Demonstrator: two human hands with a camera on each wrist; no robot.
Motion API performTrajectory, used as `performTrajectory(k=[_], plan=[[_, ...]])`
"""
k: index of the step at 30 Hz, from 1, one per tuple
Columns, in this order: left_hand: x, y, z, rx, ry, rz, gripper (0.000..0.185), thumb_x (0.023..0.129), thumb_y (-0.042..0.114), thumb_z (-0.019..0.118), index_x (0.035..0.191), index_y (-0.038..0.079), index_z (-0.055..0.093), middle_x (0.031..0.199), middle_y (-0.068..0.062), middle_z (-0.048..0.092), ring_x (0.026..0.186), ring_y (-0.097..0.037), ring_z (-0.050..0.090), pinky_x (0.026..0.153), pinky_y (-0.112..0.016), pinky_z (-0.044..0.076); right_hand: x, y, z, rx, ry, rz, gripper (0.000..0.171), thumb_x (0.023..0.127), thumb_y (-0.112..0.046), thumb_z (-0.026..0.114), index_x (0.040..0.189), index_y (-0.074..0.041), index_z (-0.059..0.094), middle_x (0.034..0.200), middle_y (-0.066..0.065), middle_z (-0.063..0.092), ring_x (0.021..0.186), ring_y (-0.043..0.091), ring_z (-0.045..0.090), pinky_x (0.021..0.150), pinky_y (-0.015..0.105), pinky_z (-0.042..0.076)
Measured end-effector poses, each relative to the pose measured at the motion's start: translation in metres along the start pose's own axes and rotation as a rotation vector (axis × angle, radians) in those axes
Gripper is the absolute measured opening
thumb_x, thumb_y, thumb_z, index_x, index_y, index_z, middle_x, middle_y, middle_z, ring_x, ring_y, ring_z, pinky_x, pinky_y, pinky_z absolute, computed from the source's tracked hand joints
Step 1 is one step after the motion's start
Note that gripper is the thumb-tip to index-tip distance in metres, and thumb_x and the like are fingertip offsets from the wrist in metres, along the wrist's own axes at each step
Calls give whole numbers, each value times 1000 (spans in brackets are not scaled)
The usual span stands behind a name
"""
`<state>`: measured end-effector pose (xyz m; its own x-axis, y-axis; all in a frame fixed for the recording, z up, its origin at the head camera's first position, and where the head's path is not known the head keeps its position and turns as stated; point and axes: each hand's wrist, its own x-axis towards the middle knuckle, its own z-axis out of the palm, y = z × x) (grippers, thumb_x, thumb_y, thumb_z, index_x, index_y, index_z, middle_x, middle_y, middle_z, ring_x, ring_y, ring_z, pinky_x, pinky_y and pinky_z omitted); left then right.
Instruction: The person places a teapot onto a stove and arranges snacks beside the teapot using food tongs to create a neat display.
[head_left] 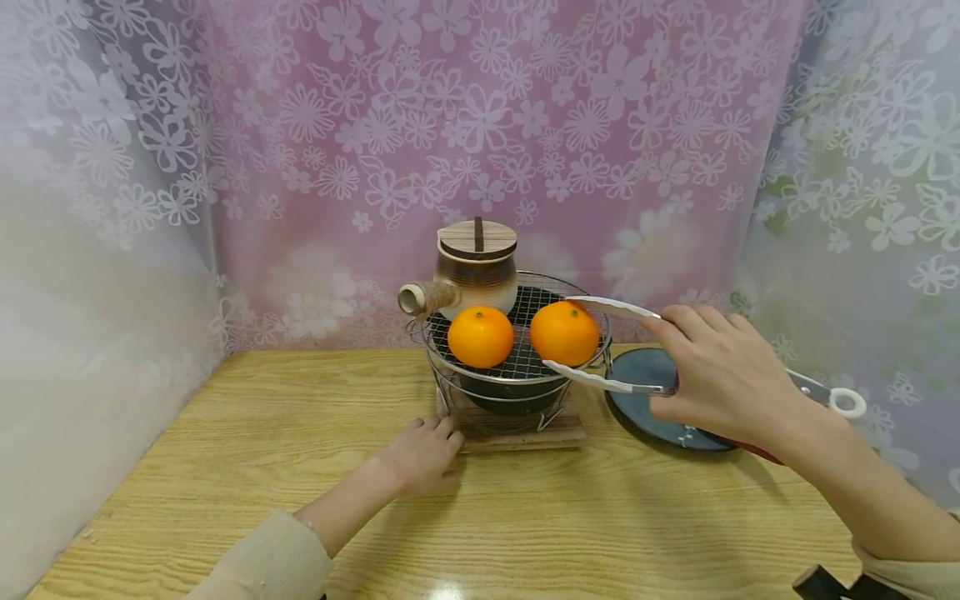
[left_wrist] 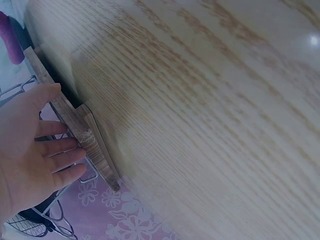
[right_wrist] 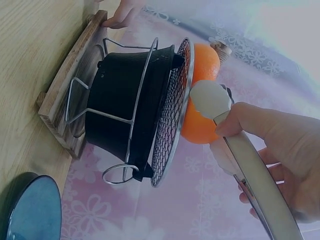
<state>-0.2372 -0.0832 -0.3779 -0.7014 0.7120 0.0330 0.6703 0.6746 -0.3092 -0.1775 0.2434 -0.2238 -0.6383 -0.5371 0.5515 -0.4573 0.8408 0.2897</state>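
Observation:
My right hand [head_left: 727,375] grips a pair of metal tongs [right_wrist: 255,175] with white scalloped tips. Those tips lie either side of an orange [head_left: 564,333], the right one of two on a round wire grill [head_left: 517,380]. The other orange [head_left: 481,337] sits beside it, in front of a small side-handled clay pot [head_left: 480,279] with a wooden lid. Beneath the grill a black brazier [right_wrist: 127,100] stands in a wire frame on a wooden base [head_left: 517,439]. With relaxed fingers my left hand [head_left: 423,457] touches the base's left edge, as the left wrist view also shows.
A dark blue plate [head_left: 648,387] lies on the wooden table [head_left: 315,400] right of the brazier, partly under my right hand and the tongs. Behind the table and at its sides hang flower-patterned curtains [head_left: 480,125].

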Motion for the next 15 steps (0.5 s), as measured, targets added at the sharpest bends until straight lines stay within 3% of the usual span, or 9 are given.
performTrajectory(k=[8,15], plan=[[0,0,-1,-1,3,1,46,87,45,58,112,7,57,117,-13,52,105,-27,52,84,-37,45,5,0,-2,-18,6,-31,63,56,-27,63,113,-1,59,101,15,55,86,32,50,61,42,39],[0,0,-1,-15,-15,-7,47,88,46,57,116,7,56,120,-13,52,108,-28,51,86,-38,44,11,-2,-5,-23,-26,-36,63,57,-28,65,114,-1,59,102,14,55,85,31,49,64,42,39]])
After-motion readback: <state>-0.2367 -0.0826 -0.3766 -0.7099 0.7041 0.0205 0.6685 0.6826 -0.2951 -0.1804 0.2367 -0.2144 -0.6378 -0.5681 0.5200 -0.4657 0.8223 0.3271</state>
